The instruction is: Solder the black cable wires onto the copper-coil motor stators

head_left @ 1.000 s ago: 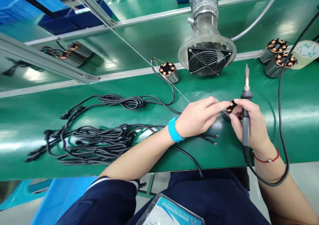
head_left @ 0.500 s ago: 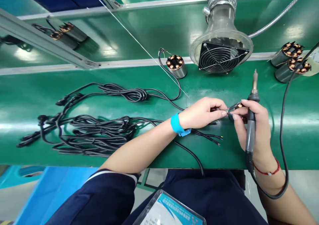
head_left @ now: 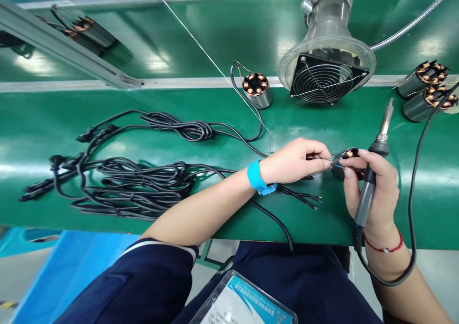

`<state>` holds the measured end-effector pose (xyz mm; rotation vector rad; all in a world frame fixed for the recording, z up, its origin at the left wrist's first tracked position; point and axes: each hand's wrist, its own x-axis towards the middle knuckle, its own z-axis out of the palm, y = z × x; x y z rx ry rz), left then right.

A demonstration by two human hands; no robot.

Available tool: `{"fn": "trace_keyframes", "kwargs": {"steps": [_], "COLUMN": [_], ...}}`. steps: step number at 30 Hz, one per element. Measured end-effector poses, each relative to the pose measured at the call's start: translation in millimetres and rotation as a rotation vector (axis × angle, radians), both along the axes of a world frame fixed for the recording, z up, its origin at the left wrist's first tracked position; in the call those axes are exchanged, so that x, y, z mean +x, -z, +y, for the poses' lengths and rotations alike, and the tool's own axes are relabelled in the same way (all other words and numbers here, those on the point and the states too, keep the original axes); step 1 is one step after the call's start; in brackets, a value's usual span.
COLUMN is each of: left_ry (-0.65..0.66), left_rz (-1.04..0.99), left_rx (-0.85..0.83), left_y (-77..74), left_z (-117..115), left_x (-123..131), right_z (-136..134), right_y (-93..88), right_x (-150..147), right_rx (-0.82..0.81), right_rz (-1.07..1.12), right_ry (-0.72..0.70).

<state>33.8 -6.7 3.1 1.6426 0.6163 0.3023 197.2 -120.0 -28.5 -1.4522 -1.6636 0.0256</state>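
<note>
My left hand [head_left: 299,161], with a blue wrist band, pinches thin coloured wires [head_left: 335,160] between thumb and fingers. Close by on the right, my right hand [head_left: 376,185] is closed round a soldering iron [head_left: 368,190], whose metal tip points up and away from the wires. Its thumb and fingers reach toward the same wires. Partly hidden behind the right fingers is a motor stator [head_left: 349,154] with copper windings. Below my left hand lie black cable ends [head_left: 304,198] with bare coloured tips.
Coiled black cables [head_left: 143,185] cover the left of the green bench [head_left: 46,123]. One stator [head_left: 257,90] stands at the back, two more [head_left: 430,105] at the back right. A fume extractor [head_left: 324,77] hangs over the back edge. A thin wire slants down toward my left hand.
The soldering iron has tilted, its tip swinging to the right. My right hand has shifted slightly right. The whole view has moved a little.
</note>
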Motion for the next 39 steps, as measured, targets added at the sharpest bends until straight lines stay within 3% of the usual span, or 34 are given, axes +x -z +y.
{"fn": "trace_keyframes", "kwargs": {"steps": [17, 25, 34, 39], "left_ry": [-0.083, -0.135, -0.201, -0.109], "left_rz": [0.043, -0.076, -0.048, 0.033], "left_rx": [-0.129, -0.188, -0.038, -0.003], "left_y": [-0.8, 6.3, 7.9, 7.7], "left_z": [-8, -11, -17, -16], "left_x": [5, 9, 11, 12], "right_z": [6, 6, 7, 7], "right_y": [-0.6, 0.3, -3.9, -3.4], "right_x": [3, 5, 6, 7], "right_rx": [-0.004, 0.005, -0.004, 0.001], "right_rz": [-0.008, -0.045, -0.090, -0.090], "right_ry": [-0.102, -0.076, -0.050, -0.067]}}
